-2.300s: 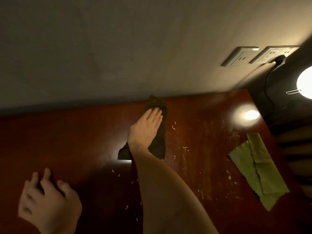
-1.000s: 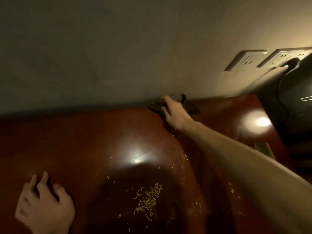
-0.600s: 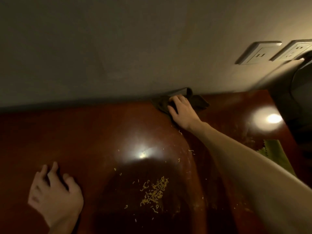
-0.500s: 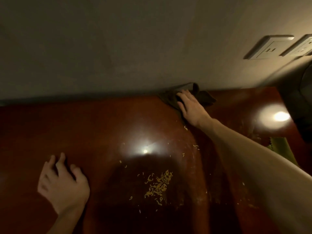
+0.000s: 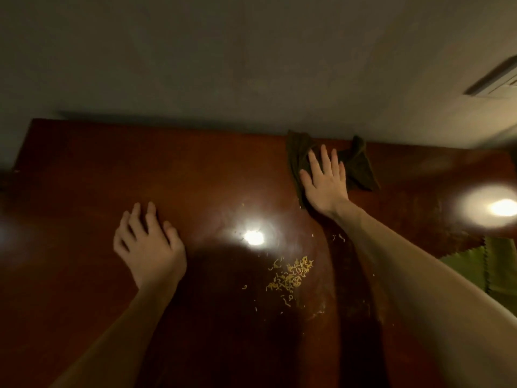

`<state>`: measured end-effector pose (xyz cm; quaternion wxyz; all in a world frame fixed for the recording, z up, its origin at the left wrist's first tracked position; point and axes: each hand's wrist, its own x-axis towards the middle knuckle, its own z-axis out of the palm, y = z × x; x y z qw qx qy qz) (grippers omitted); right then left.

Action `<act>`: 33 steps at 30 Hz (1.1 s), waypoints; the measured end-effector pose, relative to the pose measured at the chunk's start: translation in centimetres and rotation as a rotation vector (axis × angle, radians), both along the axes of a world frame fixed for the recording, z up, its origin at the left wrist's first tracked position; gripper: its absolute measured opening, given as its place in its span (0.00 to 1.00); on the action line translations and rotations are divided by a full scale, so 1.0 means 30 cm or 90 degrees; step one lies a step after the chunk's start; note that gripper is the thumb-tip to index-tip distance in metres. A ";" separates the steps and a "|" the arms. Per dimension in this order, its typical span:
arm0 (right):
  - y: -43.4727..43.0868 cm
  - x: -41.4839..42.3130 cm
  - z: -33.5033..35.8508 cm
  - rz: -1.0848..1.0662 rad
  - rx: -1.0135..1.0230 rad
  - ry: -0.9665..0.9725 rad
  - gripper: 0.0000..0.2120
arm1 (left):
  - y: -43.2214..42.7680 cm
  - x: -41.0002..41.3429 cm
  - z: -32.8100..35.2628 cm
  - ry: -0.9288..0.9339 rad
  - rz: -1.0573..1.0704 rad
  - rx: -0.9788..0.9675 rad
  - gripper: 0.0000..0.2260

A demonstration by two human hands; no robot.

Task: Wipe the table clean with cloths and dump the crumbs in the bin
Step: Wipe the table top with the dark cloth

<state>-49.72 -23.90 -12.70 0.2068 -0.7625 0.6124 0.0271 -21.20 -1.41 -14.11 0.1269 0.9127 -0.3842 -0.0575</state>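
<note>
My right hand [image 5: 324, 180] lies flat, fingers spread, pressing a dark cloth [image 5: 361, 166] onto the red-brown table [image 5: 140, 163] close to the wall. Bunched cloth shows on both sides of the hand. A small heap of yellow crumbs [image 5: 291, 275] sits between my two forearms, nearer me, with a few stray bits around it. My left hand [image 5: 148, 245] rests palm down on the bare wood, fingers apart, holding nothing. A green cloth [image 5: 481, 267] with zigzag edges lies at the right, partly hidden by my right forearm.
A grey wall [image 5: 251, 65] runs along the table's far edge. A wall socket [image 5: 498, 79] shows at the upper right. Bright lamp glare [image 5: 500, 211] marks the wood at right, and another reflection [image 5: 253, 237] at the middle. The table's left far corner [image 5: 33, 121] is visible.
The view has swung left and down, so both hands sit more to the right. My right hand has flattened on the dark cloth and slid it slightly away from the wall. The left hand stays put.
</note>
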 end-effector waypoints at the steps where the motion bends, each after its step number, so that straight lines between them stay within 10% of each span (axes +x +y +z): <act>1: 0.029 0.004 0.002 0.005 0.000 -0.010 0.29 | 0.000 -0.001 -0.002 0.001 -0.008 0.003 0.23; 14: 0.056 0.207 -0.002 0.151 -0.016 -0.149 0.28 | -0.190 -0.030 -0.012 0.000 -0.236 -0.029 0.23; 25: 0.328 0.141 -0.036 0.404 -0.082 0.000 0.24 | -0.196 -0.024 -0.007 -0.002 -0.220 -0.022 0.23; 33: 0.130 0.222 -0.019 0.249 -0.043 0.023 0.25 | -0.196 -0.028 -0.013 0.002 -0.219 -0.040 0.24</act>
